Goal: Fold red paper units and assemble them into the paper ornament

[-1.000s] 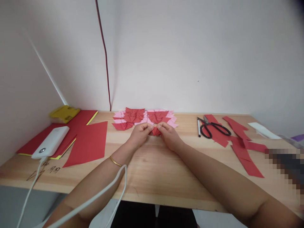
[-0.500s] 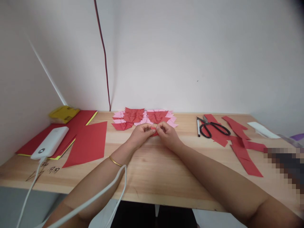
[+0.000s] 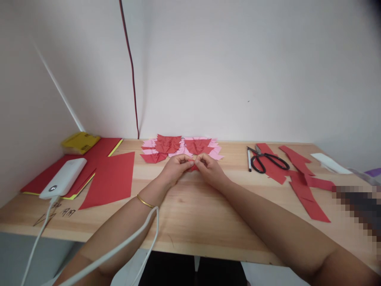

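Observation:
A small piece of red paper (image 3: 194, 168) is pinched between my two hands above the middle of the table, mostly covered by the fingers. My left hand (image 3: 177, 167) grips it from the left with thumb and forefinger. From the other side, my right hand (image 3: 208, 169) pinches it, and the fingertips of both hands almost meet. Just beyond the hands, against the wall, lie folded red paper pieces (image 3: 168, 144) and pink ones (image 3: 214, 151) in overlapping piles with jagged edges.
To the right are black-handled scissors (image 3: 269, 158), a pen (image 3: 249, 159) and red paper scraps (image 3: 309, 200). On the left, red sheets (image 3: 111, 180), a white power bank (image 3: 63, 178) and a yellow packet (image 3: 80, 143) lie. A white cable (image 3: 119, 250) crosses my left forearm.
Both hands hold nearly the same place; slightly more of the red paper shows beneath the fingertips. The view has shifted very slightly.

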The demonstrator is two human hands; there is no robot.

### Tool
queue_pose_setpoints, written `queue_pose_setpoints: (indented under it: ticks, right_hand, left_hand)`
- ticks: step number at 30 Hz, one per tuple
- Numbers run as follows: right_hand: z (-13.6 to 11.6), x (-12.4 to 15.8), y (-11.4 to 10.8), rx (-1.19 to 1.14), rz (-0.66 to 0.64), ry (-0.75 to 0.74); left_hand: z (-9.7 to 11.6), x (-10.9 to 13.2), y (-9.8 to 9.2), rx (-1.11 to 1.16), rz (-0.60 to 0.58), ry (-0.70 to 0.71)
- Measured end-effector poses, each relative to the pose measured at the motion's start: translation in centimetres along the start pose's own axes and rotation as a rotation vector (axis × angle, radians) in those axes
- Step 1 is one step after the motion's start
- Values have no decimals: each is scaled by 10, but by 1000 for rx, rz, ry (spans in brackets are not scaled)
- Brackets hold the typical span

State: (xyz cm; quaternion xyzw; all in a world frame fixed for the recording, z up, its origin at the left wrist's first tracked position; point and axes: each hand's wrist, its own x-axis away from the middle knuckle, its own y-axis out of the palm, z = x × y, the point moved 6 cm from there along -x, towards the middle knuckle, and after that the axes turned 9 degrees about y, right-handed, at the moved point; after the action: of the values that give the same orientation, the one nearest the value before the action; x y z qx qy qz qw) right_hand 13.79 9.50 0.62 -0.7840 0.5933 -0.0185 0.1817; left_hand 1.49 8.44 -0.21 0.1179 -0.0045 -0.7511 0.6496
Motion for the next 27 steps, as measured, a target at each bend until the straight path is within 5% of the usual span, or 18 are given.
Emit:
queue_pose_setpoints:
  ticks: [11,19,27]
  right_hand:
    - [0,1,-1,59,21,-20]
    - [-3,2,1,11,-28,13]
    - [-3,3,-3,-127,-65,71]
  left_hand:
    - [4,1,0,-58,3,-2]
    - [14,1,2,-314,8,199]
    - [10,0,-1,-150,86,109]
